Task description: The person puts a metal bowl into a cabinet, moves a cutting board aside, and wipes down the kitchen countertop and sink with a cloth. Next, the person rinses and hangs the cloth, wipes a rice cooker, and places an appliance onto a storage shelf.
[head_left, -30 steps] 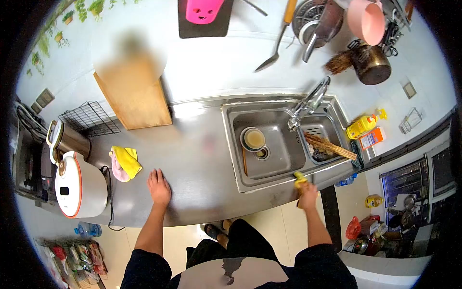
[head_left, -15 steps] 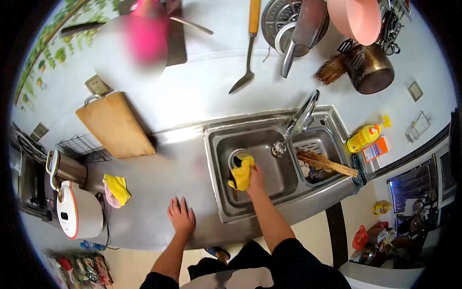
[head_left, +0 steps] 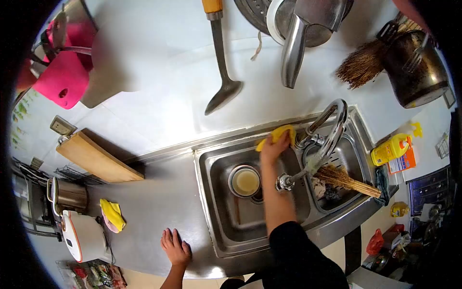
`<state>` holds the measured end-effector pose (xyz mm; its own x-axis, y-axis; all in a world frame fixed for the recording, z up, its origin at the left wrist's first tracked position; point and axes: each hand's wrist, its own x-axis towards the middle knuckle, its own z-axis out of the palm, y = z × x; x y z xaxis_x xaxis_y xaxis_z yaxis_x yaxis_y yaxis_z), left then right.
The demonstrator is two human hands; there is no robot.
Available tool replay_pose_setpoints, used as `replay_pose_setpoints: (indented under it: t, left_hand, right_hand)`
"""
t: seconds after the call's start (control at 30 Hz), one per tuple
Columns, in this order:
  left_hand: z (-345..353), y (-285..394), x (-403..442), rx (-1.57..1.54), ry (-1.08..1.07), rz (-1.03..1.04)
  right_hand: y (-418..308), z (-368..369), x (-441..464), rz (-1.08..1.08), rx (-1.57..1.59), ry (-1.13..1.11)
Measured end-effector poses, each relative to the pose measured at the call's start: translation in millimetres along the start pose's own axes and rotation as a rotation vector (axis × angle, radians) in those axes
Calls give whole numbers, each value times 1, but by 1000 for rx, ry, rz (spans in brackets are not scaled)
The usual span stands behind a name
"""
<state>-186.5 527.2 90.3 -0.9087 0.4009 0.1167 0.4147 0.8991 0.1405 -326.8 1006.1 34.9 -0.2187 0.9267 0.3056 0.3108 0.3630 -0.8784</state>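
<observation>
My right hand (head_left: 275,146) presses a yellow cloth (head_left: 275,136) onto the back rim of the steel sink (head_left: 206,202), left of the faucet (head_left: 332,139). Its fingers close over the cloth, and part of it is hidden under them. Down in the left basin, below my right forearm, sits a round pot or bowl (head_left: 246,181) of cloudy pale liquid. My left hand (head_left: 175,247) rests flat on the steel counter (head_left: 159,202), fingers spread, holding nothing.
In the right basin lies a straw brush (head_left: 349,180). Beyond it stand a yellow bottle (head_left: 389,149) and an orange-white packet (head_left: 403,161). A cutting board (head_left: 98,156), yellow and pink cloths (head_left: 112,215) and a white rice cooker (head_left: 86,237) are at left. A ladle (head_left: 224,91) hangs above.
My right hand has moved with the yellow cloth from over the pot in the left basin to the sink's back rim, uncovering the pot. My left hand stays on the counter. The camera view has shifted.
</observation>
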Motion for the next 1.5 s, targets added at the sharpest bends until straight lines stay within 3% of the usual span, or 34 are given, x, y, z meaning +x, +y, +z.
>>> replay_pose_setpoints:
  t: [0.1,0.13,0.17,0.2,0.33,0.4,0.43,0.5,0.57,0.6,0.83,0.93,1.03,1.13,1.17,1.27,1.4,1.47,1.5]
  left_hand:
    - [6,-3,-2,48,4,16]
    - [4,-2,-2,48,0,19]
    - [5,-3,-2,55,-5,23]
    - [8,-5,-3,61,12,37]
    - [-5,4,2,33,-5,16]
    - [4,-2,-1,36,9,18]
    - [5,-3,-1,45,10,12]
    - [6,-4,-4,25,5,7]
    - [10,-9,-4,48,8,14]
    - [13,-11,-5,45,41,40]
    - [2,-3,0,62,-37,-12]
    - [-1,0,2,32,-38,-13]
    - [-4,2,3,34,-54,-25]
    - [-2,-2,-1,15,-40,12]
    - [1,-6,-1,8,-31,17]
    - [6,-9,-7,17,1,29]
    - [1,-7,-1,-12,-74,-30]
    - [-1,-4,-2,-3,-51,-15]
    - [0,-4,0,-3,-50,-31]
  right_hand:
    - [-45,29,-80,13,79,-77]
    - [-71,31,-115,86,258,-196]
    - [-77,46,-152,-24,204,-238]
    - [-95,47,-175,13,238,-381]
    - [-114,28,-182,23,189,-535]
    - [-100,11,-184,-261,40,-717]
    - [-90,3,-181,-271,40,-705]
    - [-65,-14,-172,-137,416,-895]
    - [-39,-17,-166,-147,525,-668]
    - [-47,-23,-156,56,654,-602]
    - [-155,-8,-51,-225,555,8]
    - [-181,0,2,-181,411,44]
    - [-147,19,2,-153,316,108]
    - [-112,14,3,357,296,-8]
    - [-107,12,3,347,299,0]
    - [-134,-8,12,-1,168,89]
    - [-153,-6,55,-57,193,175]
    - [-111,16,68,349,299,224]
    - [-93,27,69,345,299,209]
